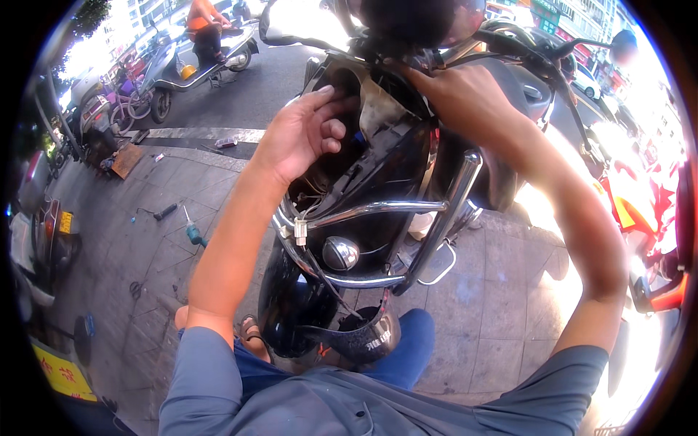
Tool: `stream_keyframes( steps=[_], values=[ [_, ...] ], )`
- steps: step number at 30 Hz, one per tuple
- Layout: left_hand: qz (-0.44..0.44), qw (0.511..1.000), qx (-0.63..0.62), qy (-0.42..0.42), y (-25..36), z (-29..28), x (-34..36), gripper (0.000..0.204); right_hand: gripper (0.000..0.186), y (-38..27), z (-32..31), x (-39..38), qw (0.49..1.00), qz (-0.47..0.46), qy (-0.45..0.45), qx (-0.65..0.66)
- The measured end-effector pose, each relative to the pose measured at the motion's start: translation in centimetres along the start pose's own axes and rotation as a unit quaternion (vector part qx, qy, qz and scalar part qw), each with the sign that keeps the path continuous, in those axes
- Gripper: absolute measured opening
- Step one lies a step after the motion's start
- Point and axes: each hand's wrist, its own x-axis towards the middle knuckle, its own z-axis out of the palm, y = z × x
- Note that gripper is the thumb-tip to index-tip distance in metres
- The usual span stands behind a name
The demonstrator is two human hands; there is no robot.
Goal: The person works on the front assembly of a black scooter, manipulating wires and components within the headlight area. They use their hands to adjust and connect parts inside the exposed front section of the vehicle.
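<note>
A scooter with its front opened up stands before me, its black body panel (pixel 363 196) exposing a dark hollow with wires. My left hand (pixel 309 134) is at the left side of that hollow, palm showing, fingers loosely bent and apart, with nothing seen in them. Higher up, my right hand (pixel 454 91) reaches in beneath the handlebar; one finger stretches to the left, while the other fingertips are hidden. A chrome guard bar (pixel 363 212) crosses below, and a white plug connector (pixel 300 232) hangs beside it. Lower down is a round chrome lamp (pixel 340 253).
A black curved cover (pixel 371 338) is between my legs, next to the black front fender (pixel 287 301). A teal-handled tool (pixel 194 234) and a dark-handled tool (pixel 166 212) lie on the paving. Parked scooters stand left; a person rides a scooter (pixel 196 73) on the road.
</note>
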Motion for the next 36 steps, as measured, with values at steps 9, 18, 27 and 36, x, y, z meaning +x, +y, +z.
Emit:
stream_keyframes(
  steps=[9, 18, 27, 36],
  values=[
    [-0.017, 0.999, -0.043, -0.005, -1.2, 1.5, 0.7, 0.022, 0.048, 0.0, 3.6, -1.6, 0.966, 0.072, 0.095, 0.227],
    [-0.004, 0.977, -0.194, -0.083, -3.2, 0.6, 1.2, 0.019, 0.04, 0.1, 2.1, -2.4, 0.967, 0.085, 0.081, 0.224],
    [-0.008, 0.938, -0.294, -0.183, -3.9, 0.6, 1.6, 0.03, 0.017, -3.1, -3.1, -0.6, 0.798, 0.306, 0.089, 0.512],
    [0.003, 0.933, -0.301, -0.195, -4.2, -0.1, 1.9, 0.033, 0.016, -3.8, -3.8, 2.5, 0.898, 0.07, 0.247, 0.357]
  ],
)
